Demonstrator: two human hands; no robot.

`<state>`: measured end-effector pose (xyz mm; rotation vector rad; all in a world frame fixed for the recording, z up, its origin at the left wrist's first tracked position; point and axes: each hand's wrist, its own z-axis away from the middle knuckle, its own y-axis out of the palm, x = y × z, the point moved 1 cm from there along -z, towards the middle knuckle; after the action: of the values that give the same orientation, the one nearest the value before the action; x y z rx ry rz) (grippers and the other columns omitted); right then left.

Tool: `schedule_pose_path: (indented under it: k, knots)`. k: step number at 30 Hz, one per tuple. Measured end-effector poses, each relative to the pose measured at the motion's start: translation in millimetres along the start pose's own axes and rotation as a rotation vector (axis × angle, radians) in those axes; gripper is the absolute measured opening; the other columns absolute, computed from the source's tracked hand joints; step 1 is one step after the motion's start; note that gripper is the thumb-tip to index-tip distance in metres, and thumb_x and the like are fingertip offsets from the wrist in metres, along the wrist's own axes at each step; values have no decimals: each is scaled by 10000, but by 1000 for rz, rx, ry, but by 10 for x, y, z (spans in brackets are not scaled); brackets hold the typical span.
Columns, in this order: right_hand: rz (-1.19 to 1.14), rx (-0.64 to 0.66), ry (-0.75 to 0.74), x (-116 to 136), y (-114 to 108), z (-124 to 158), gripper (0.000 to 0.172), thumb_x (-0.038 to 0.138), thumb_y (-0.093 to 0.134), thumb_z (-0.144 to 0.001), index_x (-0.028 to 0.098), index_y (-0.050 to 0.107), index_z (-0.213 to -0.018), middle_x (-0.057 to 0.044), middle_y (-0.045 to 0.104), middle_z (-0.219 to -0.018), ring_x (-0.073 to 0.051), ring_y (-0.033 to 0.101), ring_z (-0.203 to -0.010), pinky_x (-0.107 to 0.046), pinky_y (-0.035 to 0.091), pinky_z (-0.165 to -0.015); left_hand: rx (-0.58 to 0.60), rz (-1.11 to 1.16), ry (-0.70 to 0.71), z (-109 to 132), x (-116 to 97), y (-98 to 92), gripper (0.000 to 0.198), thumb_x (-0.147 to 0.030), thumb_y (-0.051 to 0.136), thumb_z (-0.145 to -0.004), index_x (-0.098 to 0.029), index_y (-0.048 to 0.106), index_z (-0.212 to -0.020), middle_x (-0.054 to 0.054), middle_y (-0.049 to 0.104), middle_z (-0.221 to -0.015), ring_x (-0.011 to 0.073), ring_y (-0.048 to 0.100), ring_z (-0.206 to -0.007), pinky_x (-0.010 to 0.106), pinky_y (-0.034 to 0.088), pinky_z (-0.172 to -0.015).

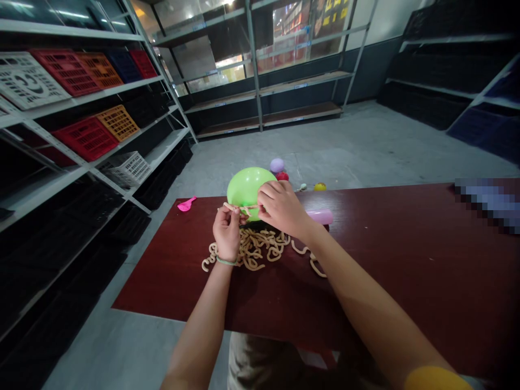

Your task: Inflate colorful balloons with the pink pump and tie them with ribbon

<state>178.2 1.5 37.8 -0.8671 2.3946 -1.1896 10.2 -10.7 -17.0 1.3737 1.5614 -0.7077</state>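
Observation:
A beige cord point(248, 208) stretches between my two hands, in front of a large inflated green balloon point(248, 184). My left hand point(228, 230) pinches the cord's left part between thumb and fingers. With its fingers curled, my right hand point(280, 207) grips the right end close to the balloon's side. Whether the cord is joined to the balloon is hidden. Below the hands, a pile of curled beige cords point(260, 246) lies on the dark red table point(170, 271). A pink cylindrical object point(320, 216) sits behind my right wrist.
A flat pink balloon point(187, 204) rests at the table's back left. Beyond the back edge are a purple balloon point(277, 165), a red one point(281, 176) and a yellow one point(320, 186). A pixelated item point(491, 203) lies far right. Shelves with crates point(85, 135) stand left.

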Motion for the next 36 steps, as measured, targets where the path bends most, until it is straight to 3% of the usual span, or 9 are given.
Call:
schedule_pose_path:
  k: [8, 12, 15, 17, 19, 22, 25, 30, 36]
  knots:
    - [-27, 17, -43, 8, -120, 0, 118, 211, 473, -907, 199, 589, -916, -78, 604, -1053, -249, 483, -1060, -396, 329, -889, 24, -84, 61, -1, -8, -25, 200, -367, 634, -885, -182, 570, -847, -8, 583, -762, 94, 559, -647, 213, 470, -642]
    - [-34, 39, 57, -133, -319, 44, 129, 281, 506, -918, 198, 576, -987, -78, 605, -1070, -234, 516, -1016, -361, 340, -837, 76, -130, 132, 2, -5, -17, 158, -339, 603, -910, -185, 590, -877, 18, 624, -812, 127, 607, -744, 261, 503, -747]
    - [4, 56, 132, -238, -403, 85, 122, 283, 497, -922, 191, 560, -971, -72, 628, -991, -221, 543, -944, -350, 334, -799, 265, -182, 159, -14, 14, 15, 263, -311, 625, -893, -227, 608, -1142, 88, 641, -1195, 217, 600, -1139, 373, 456, -1010]
    - [14, 84, 150, -269, -409, 102, 108, 268, 485, -924, 191, 556, -949, -64, 642, -965, -207, 558, -903, -345, 326, -787, 417, -188, 132, -22, 29, 34, 542, -295, 652, -871, -293, 476, -1384, 89, 462, -1479, 248, 419, -1378, 423, 338, -1141]
    - [14, 122, 156, -268, -388, 105, 103, 249, 472, -925, 192, 557, -914, -53, 653, -923, -194, 568, -855, -339, 317, -767, 452, -176, 73, -31, 43, 29, 627, -297, 626, -888, -321, 386, -1467, 73, 377, -1550, 242, 349, -1430, 441, 295, -1173]
    - [-12, 151, 150, -233, -346, 90, 125, 223, 456, -922, 196, 562, -863, -44, 661, -858, -186, 570, -806, -331, 301, -726, 303, -189, -14, -51, 68, -17, 408, -331, 568, -922, -252, 571, -1323, 96, 568, -1387, 237, 511, -1306, 443, 379, -1119]
    - [-40, 148, 130, -200, -311, 77, 150, 200, 442, -918, 200, 566, -835, -46, 665, -830, -186, 570, -791, -327, 292, -705, 107, -135, -80, -73, 114, -76, 303, -383, 574, -912, -194, 676, -1125, 107, 688, -1152, 225, 645, -1090, 393, 521, -950]
    - [-34, 165, 111, -168, -263, 76, 142, 212, 463, -917, 203, 575, -830, -44, 666, -813, -190, 573, -773, -329, 294, -696, -115, -89, -97, -102, 163, -141, 290, -407, 572, -905, -179, 670, -1057, 64, 685, -908, 144, 662, -778, 285, 555, -743]
    - [-35, 209, 73, -94, -191, 61, 148, 211, 461, -926, 206, 577, -834, -37, 660, -810, -187, 584, -773, -325, 315, -705, -310, -34, -74, -243, 4, -319, 247, -354, 583, -885, -156, 650, -1016, 68, 669, -902, 131, 651, -756, 268, 552, -708]
